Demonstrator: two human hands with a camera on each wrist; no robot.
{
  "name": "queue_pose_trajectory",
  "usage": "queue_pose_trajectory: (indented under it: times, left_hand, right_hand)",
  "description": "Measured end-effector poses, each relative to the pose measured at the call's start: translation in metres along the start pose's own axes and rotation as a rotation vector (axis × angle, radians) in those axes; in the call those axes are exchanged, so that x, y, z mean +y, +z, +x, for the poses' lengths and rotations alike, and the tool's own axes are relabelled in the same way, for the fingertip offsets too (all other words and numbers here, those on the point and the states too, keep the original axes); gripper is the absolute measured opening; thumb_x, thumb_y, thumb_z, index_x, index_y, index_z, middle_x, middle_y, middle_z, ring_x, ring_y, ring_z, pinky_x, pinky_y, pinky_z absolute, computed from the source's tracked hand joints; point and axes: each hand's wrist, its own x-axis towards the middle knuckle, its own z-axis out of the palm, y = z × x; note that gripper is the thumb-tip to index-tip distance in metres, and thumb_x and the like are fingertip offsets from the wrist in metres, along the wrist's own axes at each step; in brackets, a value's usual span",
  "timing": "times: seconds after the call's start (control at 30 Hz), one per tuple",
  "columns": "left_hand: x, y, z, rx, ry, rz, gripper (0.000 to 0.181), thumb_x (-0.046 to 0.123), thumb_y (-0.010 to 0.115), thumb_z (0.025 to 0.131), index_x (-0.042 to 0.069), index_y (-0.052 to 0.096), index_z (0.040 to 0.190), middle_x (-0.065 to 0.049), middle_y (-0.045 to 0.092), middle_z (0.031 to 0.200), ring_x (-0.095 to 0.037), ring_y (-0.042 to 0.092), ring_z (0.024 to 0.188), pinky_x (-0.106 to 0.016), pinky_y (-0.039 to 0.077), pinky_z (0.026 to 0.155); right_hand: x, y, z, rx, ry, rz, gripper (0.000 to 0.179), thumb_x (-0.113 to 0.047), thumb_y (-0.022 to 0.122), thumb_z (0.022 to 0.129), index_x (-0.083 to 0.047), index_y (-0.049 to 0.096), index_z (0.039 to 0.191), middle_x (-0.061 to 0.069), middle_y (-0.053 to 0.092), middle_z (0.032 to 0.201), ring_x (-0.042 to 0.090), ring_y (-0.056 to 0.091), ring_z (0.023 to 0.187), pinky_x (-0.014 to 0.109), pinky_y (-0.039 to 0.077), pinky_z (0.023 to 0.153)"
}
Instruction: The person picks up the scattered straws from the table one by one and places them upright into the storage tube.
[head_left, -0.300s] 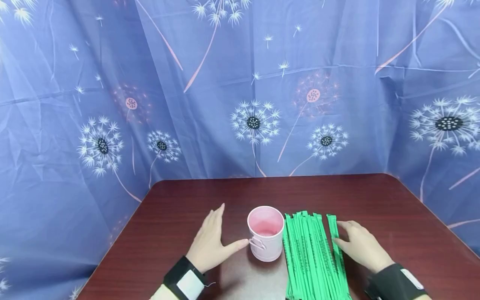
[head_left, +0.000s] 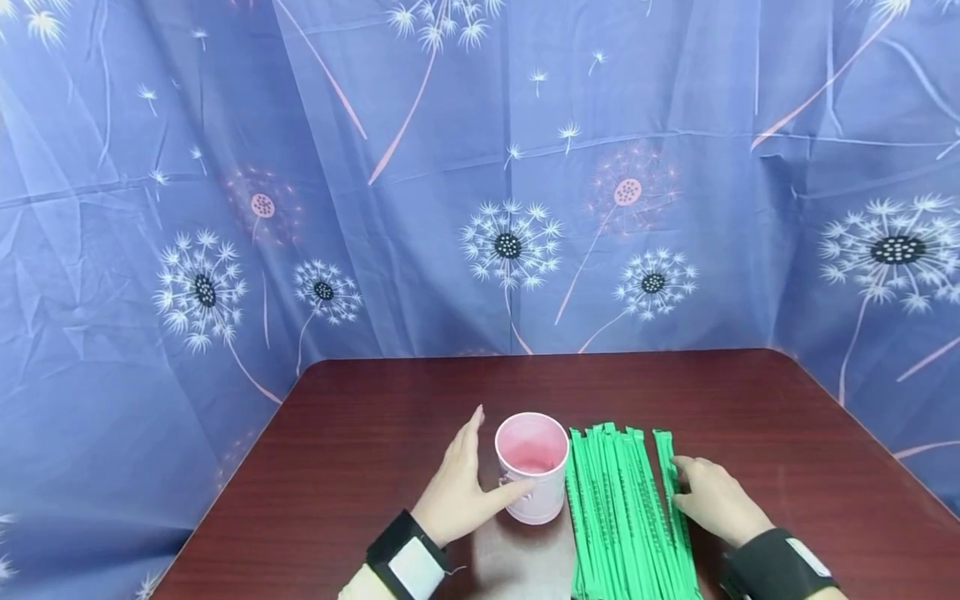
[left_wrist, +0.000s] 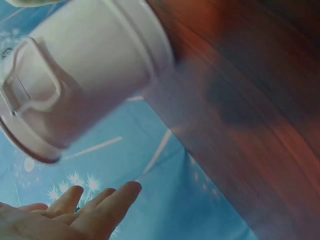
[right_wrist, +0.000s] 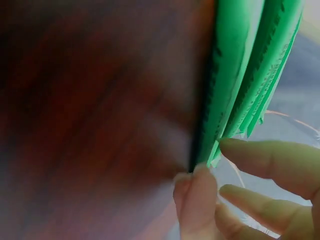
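A small pink bucket (head_left: 534, 493) with a wire-like side handle (left_wrist: 52, 75) stands upright on the table. My left hand (head_left: 459, 492) is just left of it, fingers straight and apart from its side, the thumb overlapping its front in the head view. To the bucket's right lie many slim green printed packets (head_left: 618, 508), side by side in a row. One green packet (head_left: 666, 454) lies slightly apart at the row's right edge. Thumb and forefinger of my right hand (head_left: 716, 500) are spread right at that packet's edge; the right wrist view shows the fingertips (right_wrist: 232, 150) close about its end.
The dark red-brown wooden table (head_left: 360, 433) has rounded back corners. Behind it and along the sides hangs a blue curtain (head_left: 420, 275) with dandelion prints. A black wrist strap (head_left: 405, 554) sits on each wrist.
My left hand has moved right, so its thumb now overlaps the bucket's front. The right hand has shifted slightly nearer me along the outermost packet. Bucket and packets have stayed put.
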Motion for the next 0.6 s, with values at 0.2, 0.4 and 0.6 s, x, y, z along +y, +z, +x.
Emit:
queue_pose_trajectory:
  times: [0.2,0.4,0.6]
  left_hand:
    - [0.009,0.017,0.008,-0.018,0.006,-0.144,0.115,0.051,0.077,0.077,-0.004,0.019,0.158,-0.029,0.033,0.157,-0.042,0.042,0.139,-0.06,0.039,0.11]
    - [0.013,0.026,0.01,-0.007,-0.028,-0.177,0.113,0.051,0.077,0.077,-0.003,0.02,0.159,-0.029,0.033,0.156,-0.041,0.047,0.134,-0.06,0.042,0.107]
    - [0.012,0.03,0.011,0.015,-0.033,-0.145,0.107,0.048,0.076,0.08,-0.009,0.026,0.155,-0.032,0.039,0.152,-0.043,0.047,0.134,-0.062,0.042,0.107]
  right_hand:
    - [-0.004,0.004,-0.004,-0.045,0.074,0.192,0.064,0.001,0.064,0.086,0.023,0.038,0.14,0.012,0.056,0.079,0.025,0.057,0.05,0.038,0.054,0.049]
    - [-0.003,0.004,-0.006,-0.091,0.127,0.272,0.072,-0.005,0.067,0.087,0.023,0.032,0.143,0.013,0.059,0.083,0.025,0.057,0.049,0.04,0.056,0.049]
    - [-0.01,-0.009,-0.008,-0.058,0.119,0.303,0.072,-0.009,0.068,0.089,0.023,0.032,0.142,0.022,0.062,0.102,0.026,0.059,0.052,0.04,0.058,0.052]
